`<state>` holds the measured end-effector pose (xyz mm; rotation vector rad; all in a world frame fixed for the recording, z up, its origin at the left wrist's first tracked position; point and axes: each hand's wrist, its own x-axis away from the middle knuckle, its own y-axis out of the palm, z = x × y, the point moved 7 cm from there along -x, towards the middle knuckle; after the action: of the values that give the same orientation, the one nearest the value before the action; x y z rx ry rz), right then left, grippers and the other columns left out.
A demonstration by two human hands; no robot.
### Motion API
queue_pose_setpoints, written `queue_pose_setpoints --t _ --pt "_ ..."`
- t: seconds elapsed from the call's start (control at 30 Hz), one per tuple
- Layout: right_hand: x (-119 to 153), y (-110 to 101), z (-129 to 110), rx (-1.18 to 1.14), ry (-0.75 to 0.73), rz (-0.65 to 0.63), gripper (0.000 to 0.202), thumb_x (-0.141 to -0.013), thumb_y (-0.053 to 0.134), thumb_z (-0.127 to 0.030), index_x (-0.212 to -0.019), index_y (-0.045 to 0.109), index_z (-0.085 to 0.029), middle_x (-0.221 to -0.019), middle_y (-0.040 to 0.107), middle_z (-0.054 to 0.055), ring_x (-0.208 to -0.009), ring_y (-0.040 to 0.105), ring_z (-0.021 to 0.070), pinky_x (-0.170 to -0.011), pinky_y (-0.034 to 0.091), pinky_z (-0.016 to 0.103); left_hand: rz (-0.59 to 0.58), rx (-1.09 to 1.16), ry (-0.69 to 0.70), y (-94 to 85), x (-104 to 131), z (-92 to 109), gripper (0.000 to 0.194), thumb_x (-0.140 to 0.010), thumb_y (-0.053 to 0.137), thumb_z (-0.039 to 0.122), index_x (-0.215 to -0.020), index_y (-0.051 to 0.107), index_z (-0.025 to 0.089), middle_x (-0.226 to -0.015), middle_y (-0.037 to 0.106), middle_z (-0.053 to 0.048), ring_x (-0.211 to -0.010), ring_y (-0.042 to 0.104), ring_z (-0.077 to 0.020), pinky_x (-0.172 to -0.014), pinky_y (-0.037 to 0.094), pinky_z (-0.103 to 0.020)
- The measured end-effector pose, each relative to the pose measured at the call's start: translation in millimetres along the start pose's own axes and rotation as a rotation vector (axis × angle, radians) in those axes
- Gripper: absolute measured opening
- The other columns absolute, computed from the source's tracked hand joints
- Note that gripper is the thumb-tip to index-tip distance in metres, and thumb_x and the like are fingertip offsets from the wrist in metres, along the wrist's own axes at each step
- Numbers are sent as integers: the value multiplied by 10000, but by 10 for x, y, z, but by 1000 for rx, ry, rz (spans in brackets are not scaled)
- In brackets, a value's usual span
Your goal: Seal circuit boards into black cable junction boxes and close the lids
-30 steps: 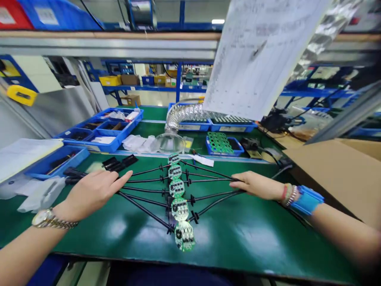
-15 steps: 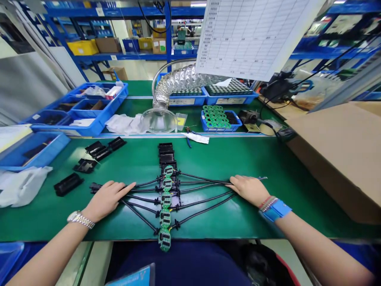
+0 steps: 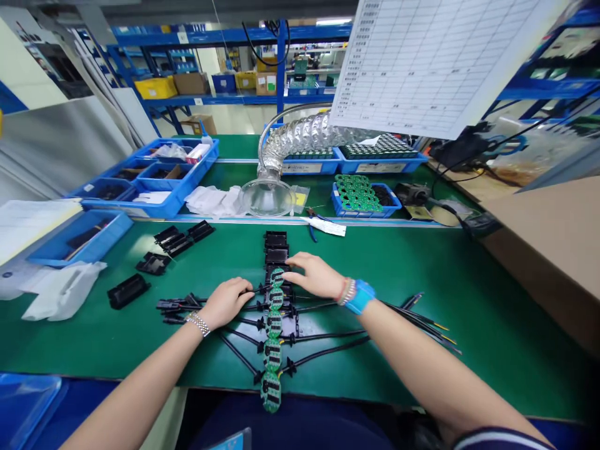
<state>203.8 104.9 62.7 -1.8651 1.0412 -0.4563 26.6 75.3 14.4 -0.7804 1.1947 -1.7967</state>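
Circuit boards [image 3: 272,337] lie lined up mid-frame, cables fanned; I see left hand [image 3: 227,301] and right hand [image 3: 315,275] flat atop, grips loose, clasping nothing; black housings [image 3: 275,247] unfilled.

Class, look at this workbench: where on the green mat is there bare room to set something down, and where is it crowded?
The widest bare patch of the green mat lies right of the right hand, before the cardboard box. Crowded: the middle, where both hands, the left hand too, meet the row of circuit boards and black cables.
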Motion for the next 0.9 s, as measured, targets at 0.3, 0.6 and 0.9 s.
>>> queue_pose_setpoints --t 0.3,0.6,0.9 --pt "-25 258 -299 189 -150 48 106 -804 566 -234 -857 527 -152 -904 544 75 -833 469 190 -710 382 304 89 107 39 108 50 -114 214 -894 412 332 -820 558 194 -802 587 -14 -781 510 -168 -741 412 -314" --pt "196 65 -79 8 -69 79 436 -785 573 -508 -1070 521 -182 -1041 563 73 -839 556 179 -698 439 283 447 -128 174 -346 245 179 236 -912 402 273 -971 611 181 -861 628 -37 -759 585 -136 -662 446 -232" --pt "351 -340 235 -225 -22 65 315 -898 420 -394 -894 643 -171 -752 650 33 -677 584 139 -650 457 259 91 173 88 -877 -18 292 283 -893 405 357 -823 621 188 -731 626 11 -630 555 -99 -574 416 -190"
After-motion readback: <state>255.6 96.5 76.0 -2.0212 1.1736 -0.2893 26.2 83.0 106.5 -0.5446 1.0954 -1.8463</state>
